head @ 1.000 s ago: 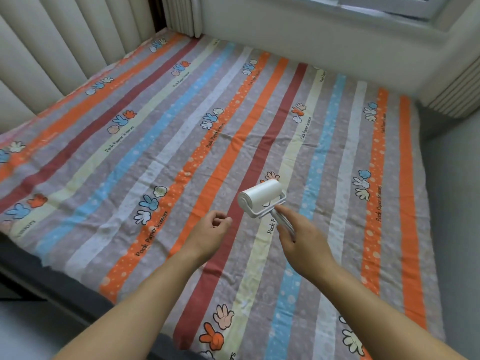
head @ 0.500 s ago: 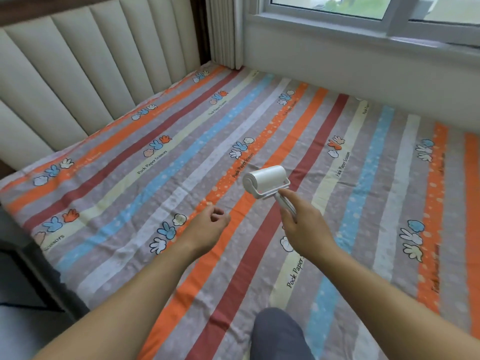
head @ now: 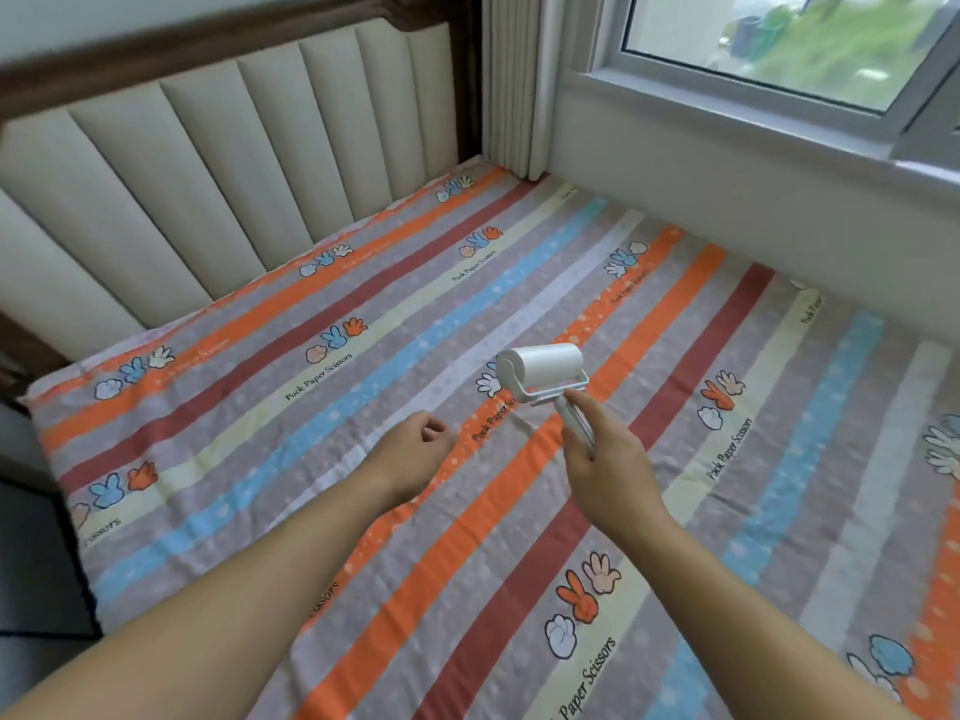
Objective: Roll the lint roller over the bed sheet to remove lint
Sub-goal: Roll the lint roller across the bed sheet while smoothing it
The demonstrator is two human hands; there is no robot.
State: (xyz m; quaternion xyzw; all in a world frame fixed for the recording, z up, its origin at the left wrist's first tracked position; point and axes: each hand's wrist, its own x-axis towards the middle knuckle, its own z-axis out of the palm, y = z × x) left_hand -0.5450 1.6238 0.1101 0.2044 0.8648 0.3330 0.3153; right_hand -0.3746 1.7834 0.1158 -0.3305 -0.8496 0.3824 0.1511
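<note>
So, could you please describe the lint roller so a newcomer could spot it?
Start at the striped bed sheet below the window. Near its middle, the right hand grips a white handle. The lint roller is the plain white drum above it, unpatterned.

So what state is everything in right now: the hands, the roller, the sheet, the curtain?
Roller: held by its handle, drum white, seemingly raised off the sheet.
Right hand: grips the roller's handle.
Left hand: loosely curled, holds nothing, over the sheet.
Sheet: spread out on the bed, lightly wrinkled.
Curtain: gathered into the corner.
</note>
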